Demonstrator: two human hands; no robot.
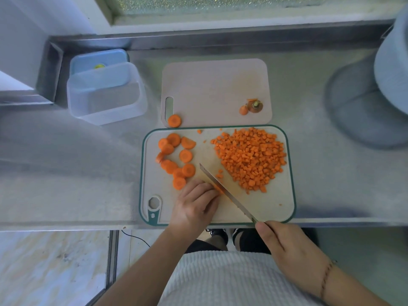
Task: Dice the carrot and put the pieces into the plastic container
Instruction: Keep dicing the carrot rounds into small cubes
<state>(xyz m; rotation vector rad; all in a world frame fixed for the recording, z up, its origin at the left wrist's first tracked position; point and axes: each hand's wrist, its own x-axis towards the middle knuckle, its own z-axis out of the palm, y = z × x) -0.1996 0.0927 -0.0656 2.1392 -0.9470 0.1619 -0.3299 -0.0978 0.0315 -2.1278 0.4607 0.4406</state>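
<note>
Plastic container (106,93) apparently empty; dice (251,159) on board (284,208)

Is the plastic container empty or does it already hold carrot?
Empty: the plastic container shows only its clear bottom, while the diced carrot sits piled on the cutting board.

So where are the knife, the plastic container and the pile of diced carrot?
knife (223,189): head view, middle of the blade.
plastic container (141,100): head view, right wall.
pile of diced carrot (251,159): head view, centre of the heap.
</note>
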